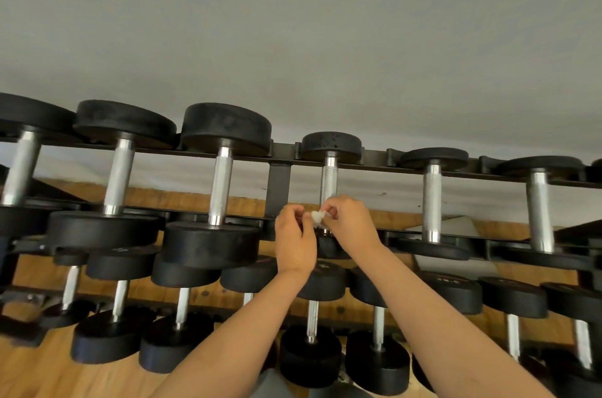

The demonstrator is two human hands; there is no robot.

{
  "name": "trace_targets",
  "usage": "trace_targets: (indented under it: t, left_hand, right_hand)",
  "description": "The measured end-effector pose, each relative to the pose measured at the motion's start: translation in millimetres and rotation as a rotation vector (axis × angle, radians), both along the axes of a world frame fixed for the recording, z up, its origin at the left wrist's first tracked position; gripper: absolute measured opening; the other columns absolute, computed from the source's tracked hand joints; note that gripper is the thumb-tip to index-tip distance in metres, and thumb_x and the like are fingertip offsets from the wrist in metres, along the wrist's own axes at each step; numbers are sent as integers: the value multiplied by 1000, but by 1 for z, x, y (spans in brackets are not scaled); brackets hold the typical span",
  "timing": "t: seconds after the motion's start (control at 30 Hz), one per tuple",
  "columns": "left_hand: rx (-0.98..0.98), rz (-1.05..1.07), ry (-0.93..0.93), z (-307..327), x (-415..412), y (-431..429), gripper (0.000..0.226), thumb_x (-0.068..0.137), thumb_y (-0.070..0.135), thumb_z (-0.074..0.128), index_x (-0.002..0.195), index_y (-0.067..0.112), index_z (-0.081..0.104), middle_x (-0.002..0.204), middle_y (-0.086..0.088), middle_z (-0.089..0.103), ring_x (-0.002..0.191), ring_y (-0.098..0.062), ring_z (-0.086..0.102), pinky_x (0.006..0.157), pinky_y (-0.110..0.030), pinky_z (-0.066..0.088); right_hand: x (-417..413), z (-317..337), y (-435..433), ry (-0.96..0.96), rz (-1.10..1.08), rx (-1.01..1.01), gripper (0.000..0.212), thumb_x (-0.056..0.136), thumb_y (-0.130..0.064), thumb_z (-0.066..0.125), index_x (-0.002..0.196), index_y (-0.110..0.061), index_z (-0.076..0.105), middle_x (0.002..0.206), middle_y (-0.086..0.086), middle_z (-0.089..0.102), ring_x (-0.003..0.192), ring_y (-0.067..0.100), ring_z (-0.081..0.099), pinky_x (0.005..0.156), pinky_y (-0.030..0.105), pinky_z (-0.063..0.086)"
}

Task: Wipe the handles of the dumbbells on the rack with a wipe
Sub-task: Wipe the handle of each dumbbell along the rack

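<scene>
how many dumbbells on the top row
6: three dumbbells left of the post, one behind the left hand and right hand, two further right. Another may be cut off at far right.

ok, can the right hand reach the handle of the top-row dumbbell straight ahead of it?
Likely yes. The right hand and left hand pinch the wipe right in front of that handle, with nothing between them. The handle's upper stretch shows bare between the rack rails.

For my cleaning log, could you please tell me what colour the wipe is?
The wipe is white; the head view shows it best.
</scene>
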State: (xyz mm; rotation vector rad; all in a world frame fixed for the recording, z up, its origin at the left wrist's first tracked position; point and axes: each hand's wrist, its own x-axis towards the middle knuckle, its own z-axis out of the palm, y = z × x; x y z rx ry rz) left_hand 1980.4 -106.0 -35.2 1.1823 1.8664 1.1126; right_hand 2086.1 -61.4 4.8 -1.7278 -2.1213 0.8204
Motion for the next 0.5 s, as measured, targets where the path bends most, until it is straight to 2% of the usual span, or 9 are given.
trace_targets:
  t: [0.1,0.23,0.33,0.5]
  left_hand:
    - [28,81,-122,13,5,9,14,102,28,41,103,19,52,101,-4,57,92,-13,54,80,-23,44]
    - [-82,200,-227,17,16,20,18,103,32,38,102,17,49,103,-7,57,98,-21,55,86,-33,45]
    - [-84,145,-99,18,22,17,17,103,31,38,103,17,48,104,-3,53,102,-19,51,85,-31,40]
    - [-28,163,51,17,25,8,24,103,28,39,111,11,53,106,-3,51,92,-11,45,76,-25,35]
  right_hand:
    - [4,2,-3,-12,9,-29,5,88,-12,64,90,-14,68,90,2,60,80,15,58,77,30,52]
    - [16,9,-3,6,90,-110,10,90,-8,60,92,-13,68,97,2,62,87,15,57,82,27,48]
    - [24,7,-7,45,123,-109,9,90,-8,60,93,-11,69,98,6,64,90,18,60,88,36,51]
    - [23,4,-3,53,119,-117,11,88,-6,61,93,-8,70,95,8,66,87,21,61,86,40,52]
